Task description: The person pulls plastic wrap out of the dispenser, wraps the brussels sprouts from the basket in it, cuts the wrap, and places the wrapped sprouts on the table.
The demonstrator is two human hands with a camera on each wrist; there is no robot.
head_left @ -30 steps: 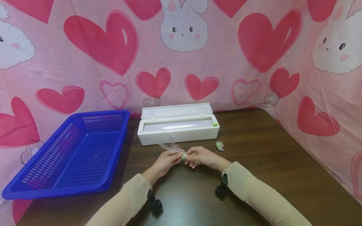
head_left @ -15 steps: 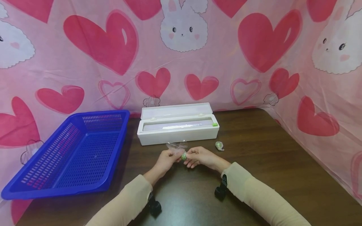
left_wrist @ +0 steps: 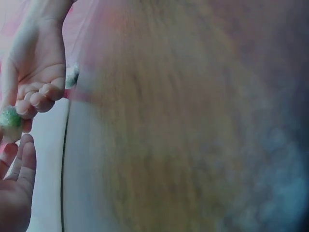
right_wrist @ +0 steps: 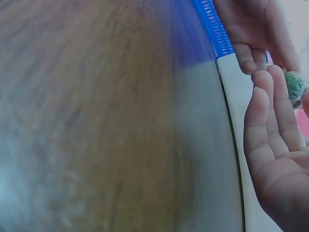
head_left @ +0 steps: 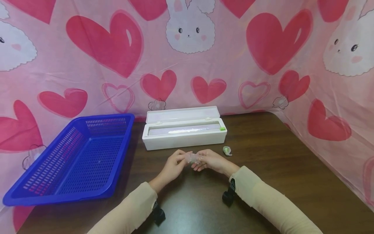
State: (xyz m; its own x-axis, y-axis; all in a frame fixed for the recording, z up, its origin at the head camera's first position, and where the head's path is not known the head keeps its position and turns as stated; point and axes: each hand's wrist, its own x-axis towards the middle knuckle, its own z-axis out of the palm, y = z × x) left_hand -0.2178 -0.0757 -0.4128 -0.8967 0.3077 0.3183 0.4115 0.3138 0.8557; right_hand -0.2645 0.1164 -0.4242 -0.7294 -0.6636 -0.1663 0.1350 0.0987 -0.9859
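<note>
Between the two hands, in the head view, is a small green ball in clear cling film [head_left: 193,158], over the table in front of the white box. My left hand [head_left: 174,164] pinches the film from the left with thumb and fingertips. From the right, my right hand [head_left: 212,161] holds the ball between thumb and index finger, its other fingers loosely bent below. The green ball [left_wrist: 10,118] shows at the left edge of the left wrist view, between both sets of fingertips. A second film-wrapped green ball [head_left: 227,150] lies on the table beyond my right hand.
A white cling film dispenser box [head_left: 184,141] stands behind the hands with its lid [head_left: 182,114] raised. At the left is a blue plastic basket [head_left: 109,191]. The brown table [head_left: 263,156] meets a pink heart-patterned cloth [head_left: 233,65] at the back and right.
The loose film tail, earlier sticking up to the left of the ball, is now folded over it. My left fingers have shifted slightly up and around the ball; my right hand has barely moved.
</note>
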